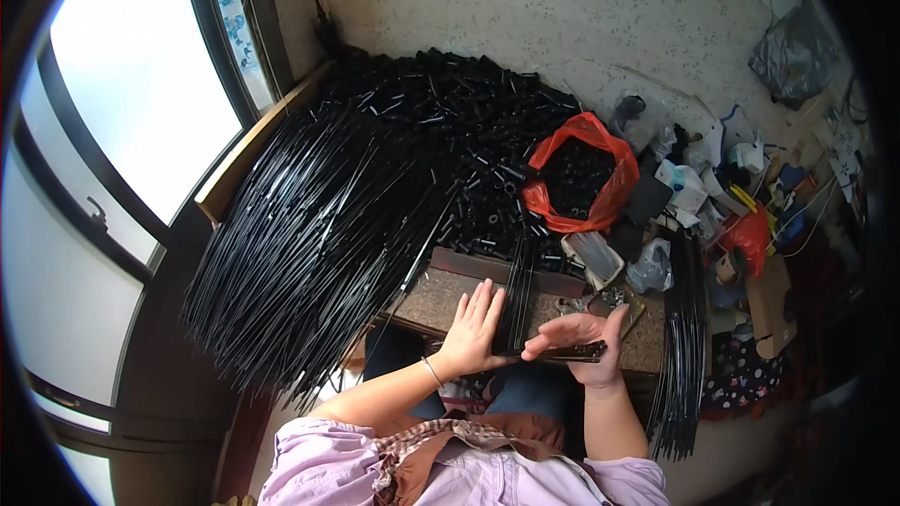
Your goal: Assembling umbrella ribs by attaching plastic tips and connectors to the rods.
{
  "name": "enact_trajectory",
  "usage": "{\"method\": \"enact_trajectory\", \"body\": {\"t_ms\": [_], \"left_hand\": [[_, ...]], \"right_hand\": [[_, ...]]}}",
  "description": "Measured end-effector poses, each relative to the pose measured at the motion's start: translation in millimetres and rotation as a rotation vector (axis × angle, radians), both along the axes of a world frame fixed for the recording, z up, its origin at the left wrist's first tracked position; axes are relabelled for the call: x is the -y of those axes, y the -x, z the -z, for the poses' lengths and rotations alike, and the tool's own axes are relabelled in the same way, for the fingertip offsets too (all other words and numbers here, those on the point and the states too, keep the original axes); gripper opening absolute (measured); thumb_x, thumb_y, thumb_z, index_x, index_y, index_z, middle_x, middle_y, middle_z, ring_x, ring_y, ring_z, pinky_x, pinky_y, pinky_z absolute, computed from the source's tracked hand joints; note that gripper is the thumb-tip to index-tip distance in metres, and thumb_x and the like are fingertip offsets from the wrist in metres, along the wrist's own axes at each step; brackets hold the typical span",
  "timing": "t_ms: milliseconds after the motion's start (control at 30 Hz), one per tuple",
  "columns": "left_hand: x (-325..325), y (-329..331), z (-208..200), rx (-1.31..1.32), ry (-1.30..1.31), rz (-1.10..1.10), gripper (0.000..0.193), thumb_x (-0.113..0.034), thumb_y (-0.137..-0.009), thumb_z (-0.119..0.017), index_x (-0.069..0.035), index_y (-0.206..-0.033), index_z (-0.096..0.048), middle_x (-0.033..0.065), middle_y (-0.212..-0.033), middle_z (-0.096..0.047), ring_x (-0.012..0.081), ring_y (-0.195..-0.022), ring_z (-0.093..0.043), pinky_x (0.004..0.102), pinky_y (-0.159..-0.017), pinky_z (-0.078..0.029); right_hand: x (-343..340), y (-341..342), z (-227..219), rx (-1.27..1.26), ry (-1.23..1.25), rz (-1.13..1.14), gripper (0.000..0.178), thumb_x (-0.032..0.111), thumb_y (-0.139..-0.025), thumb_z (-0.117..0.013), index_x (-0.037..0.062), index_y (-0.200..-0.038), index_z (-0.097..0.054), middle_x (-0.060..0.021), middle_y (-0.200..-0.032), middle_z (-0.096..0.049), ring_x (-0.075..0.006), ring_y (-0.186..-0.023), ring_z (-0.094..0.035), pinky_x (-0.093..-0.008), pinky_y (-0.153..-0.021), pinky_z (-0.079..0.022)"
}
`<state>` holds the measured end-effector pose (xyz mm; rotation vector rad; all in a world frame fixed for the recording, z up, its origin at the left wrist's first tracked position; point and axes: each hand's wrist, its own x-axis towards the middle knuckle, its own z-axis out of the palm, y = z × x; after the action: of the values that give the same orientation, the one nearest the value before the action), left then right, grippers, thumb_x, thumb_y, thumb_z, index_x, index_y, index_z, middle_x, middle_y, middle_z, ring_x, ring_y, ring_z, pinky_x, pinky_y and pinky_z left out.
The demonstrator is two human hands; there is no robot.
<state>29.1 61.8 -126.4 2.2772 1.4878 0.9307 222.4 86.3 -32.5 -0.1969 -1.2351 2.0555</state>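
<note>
My left hand (472, 330) lies with its fingers stretched out over the near edge of the brown worktop (427, 292), beside a small bundle of thin black rods (515, 292). On the other side of that bundle, my right hand (591, 342) is held with straight fingers toward the left and the thumb raised. Dark rod ends (572, 353) show against its palm; the fingers are not wrapped round them. A big sheaf of long black rods (300, 244) spreads at the left. Behind the bundle runs a low brown ledge (459, 265).
Black tubular pieces (441, 84) are heaped against the wall. A red plastic bag (623, 164) holds small black parts. Clear-walled box (595, 258), clutter (741, 178) and another hanging rod bundle (682, 347) are at the right. A wooden board (246, 155) edges the sheaf.
</note>
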Motion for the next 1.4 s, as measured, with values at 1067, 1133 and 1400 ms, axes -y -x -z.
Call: {"method": "enact_trajectory", "body": {"t_ms": [1067, 1133, 1400], "left_hand": [[-34, 9, -7, 0.242, 0.09, 0.631, 0.036, -0.021, -0.077, -0.062, -0.003, -0.107, -0.057, 0.0158, -0.102, -0.061, 0.0321, -0.094, -0.058, 0.0412, -0.096, -0.04], [-36, 10, 3, 0.205, -0.004, 0.695, 0.038, -0.02, -0.075, -0.063, -0.002, -0.108, -0.056, 0.0156, -0.103, -0.061, 0.0314, -0.096, -0.058, 0.042, -0.097, -0.039], [-42, 13, -3, 0.219, -0.025, 0.702, 0.026, -0.028, -0.076, -0.064, -0.004, -0.086, -0.064, 0.0128, -0.086, -0.064, 0.0319, -0.09, -0.058, 0.0399, -0.09, -0.042]], "right_hand": [[6, 25, 33, 0.541, -0.463, 0.33, 0.024, 0.01, -0.076, -0.069, 0.001, -0.098, -0.064, -0.0084, -0.081, -0.067, -0.0107, -0.072, -0.062, -0.0244, -0.064, -0.048], [14, 25, 24, 0.589, -0.444, 0.367, 0.021, 0.004, -0.076, -0.066, 0.0026, -0.097, -0.065, -0.0098, -0.08, -0.067, -0.0116, -0.07, -0.064, -0.0238, -0.062, -0.049], [7, 24, -30, 0.547, -0.688, 0.417, 0.022, 0.001, -0.074, -0.067, -0.0003, -0.096, -0.064, -0.011, -0.087, -0.067, -0.0161, -0.077, -0.065, -0.0249, -0.069, -0.051]]}}
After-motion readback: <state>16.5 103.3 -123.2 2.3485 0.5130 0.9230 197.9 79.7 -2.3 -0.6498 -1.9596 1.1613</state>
